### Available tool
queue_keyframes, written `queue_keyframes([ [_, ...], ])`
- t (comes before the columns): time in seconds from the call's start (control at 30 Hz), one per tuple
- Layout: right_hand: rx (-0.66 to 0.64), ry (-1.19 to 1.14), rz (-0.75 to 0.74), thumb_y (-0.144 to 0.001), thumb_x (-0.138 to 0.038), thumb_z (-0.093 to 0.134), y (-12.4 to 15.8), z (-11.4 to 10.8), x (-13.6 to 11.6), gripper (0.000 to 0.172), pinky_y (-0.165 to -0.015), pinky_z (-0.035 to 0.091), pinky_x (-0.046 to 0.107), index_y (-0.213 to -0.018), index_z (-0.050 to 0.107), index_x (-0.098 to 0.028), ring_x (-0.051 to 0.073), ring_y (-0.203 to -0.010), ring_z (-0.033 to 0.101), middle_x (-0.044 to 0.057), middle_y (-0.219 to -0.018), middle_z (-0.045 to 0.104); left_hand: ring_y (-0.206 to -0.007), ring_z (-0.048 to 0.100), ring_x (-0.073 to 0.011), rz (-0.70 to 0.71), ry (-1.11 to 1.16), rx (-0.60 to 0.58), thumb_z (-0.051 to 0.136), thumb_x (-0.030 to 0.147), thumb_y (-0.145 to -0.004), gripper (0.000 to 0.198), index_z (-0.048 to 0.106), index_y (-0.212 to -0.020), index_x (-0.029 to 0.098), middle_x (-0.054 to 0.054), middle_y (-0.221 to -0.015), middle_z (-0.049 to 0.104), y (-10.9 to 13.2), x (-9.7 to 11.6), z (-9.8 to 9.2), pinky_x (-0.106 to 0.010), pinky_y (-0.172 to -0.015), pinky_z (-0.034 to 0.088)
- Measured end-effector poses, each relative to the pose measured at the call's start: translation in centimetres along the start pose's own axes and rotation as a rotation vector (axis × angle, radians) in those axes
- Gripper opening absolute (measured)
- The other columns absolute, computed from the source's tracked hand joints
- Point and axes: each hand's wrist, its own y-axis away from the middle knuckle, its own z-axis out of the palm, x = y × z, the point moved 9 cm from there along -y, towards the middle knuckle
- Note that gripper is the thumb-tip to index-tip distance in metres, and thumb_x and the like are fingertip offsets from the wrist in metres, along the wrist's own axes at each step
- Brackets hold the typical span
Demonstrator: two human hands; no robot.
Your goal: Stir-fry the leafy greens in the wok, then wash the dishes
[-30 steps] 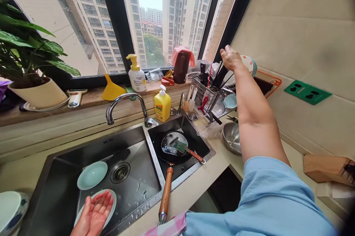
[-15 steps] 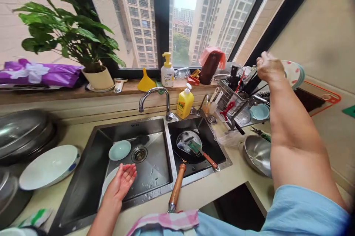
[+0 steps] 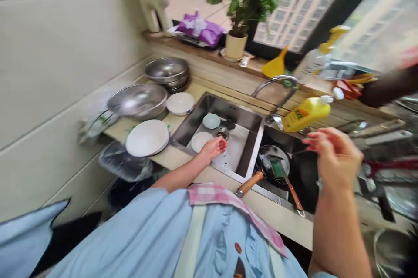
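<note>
My left hand hovers over the front of the left sink basin, palm up with loosely bent fingers, holding nothing. Below and beside it in the basin are a white dish and a small pale green bowl. My right hand, somewhat blurred, is raised over the right basin's far side with its fingers loosely apart and nothing visible in them. That basin contains a dark frying pan whose wooden handle juts over the front edge. Across the pan lies a wooden-handled spatula with something green at its head.
Metal bowls, a white bowl and a large white plate stand left of the sink. Behind it rise the faucet and a yellow soap bottle. A blurred dish rack and a metal bowl are at right.
My view has swung left. My right hand has come away from the plates at the dish rack, back toward the right basin. The left hand remains open over the left basin.
</note>
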Motion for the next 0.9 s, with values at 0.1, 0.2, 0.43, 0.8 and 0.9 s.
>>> queue_keyframes([
  [0.1, -0.378, -0.19, 0.067, -0.075, -0.064, 0.064, 3.8, 12.2, 2.0, 0.033, -0.074, 0.064, 0.054, -0.094, 0.062, -0.038, 0.031, -0.082, 0.075, 0.007, -0.087, 0.071, -0.061, 0.068, -0.0127, 0.04, 0.032, -0.08, 0.07, 0.029, -0.091, 0.021, 0.064, -0.083, 0.01, -0.008, -0.071, 0.072, 0.3, 0.7, -0.4, -0.025, -0.07, 0.051],
  [0.2, -0.656, -0.256, 0.143, -0.07, -0.059, 0.07, 6.4, 20.3, 2.3, 0.041, -0.059, 0.061, 0.039, -0.099, 0.062, -0.031, 0.026, -0.074, 0.074, 0.006, -0.083, 0.072, -0.063, 0.069, -0.0139, 0.089, 0.06, -0.1, 0.068, 0.032, -0.092, 0.023, 0.065, -0.085, 0.01, -0.009, -0.076, 0.073, 2.0, 1.9, -2.1, -0.027, -0.071, 0.053],
  [0.43, -0.937, -0.279, 0.31, -0.071, -0.047, 0.076, 9.0, 29.2, 1.9, 0.045, -0.042, 0.041, 0.022, -0.106, 0.058, -0.024, 0.021, -0.066, 0.073, 0.006, -0.083, 0.074, -0.067, 0.07, -0.0149, 0.223, 0.054, -0.139, 0.071, 0.032, -0.089, 0.023, 0.067, -0.086, 0.01, -0.01, -0.082, 0.074, 10.1, 5.2, -6.4, -0.025, -0.066, 0.054],
  [0.8, -0.858, -0.263, 0.575, -0.092, -0.038, 0.067, 7.4, 44.2, 0.2, 0.025, -0.047, 0.05, 0.017, -0.101, 0.055, -0.019, 0.015, -0.065, 0.071, 0.004, -0.078, 0.068, -0.074, 0.069, -0.013, 0.371, -0.058, -0.162, 0.075, 0.039, -0.086, 0.029, 0.068, -0.092, 0.012, -0.009, -0.089, 0.074, 15.8, 13.1, -8.9, -0.018, -0.061, 0.052],
  [0.9, -0.83, -0.276, 0.625, -0.096, -0.04, 0.062, 6.8, 48.5, -1.1, 0.032, -0.053, 0.055, 0.019, -0.116, 0.051, -0.018, 0.014, -0.065, 0.071, 0.002, -0.078, 0.064, -0.073, 0.069, -0.0133, 0.354, -0.068, -0.208, 0.075, 0.042, -0.085, 0.032, 0.067, -0.092, 0.011, -0.009, -0.089, 0.073, 16.2, 14.4, -9.0, -0.017, -0.058, 0.052],
])
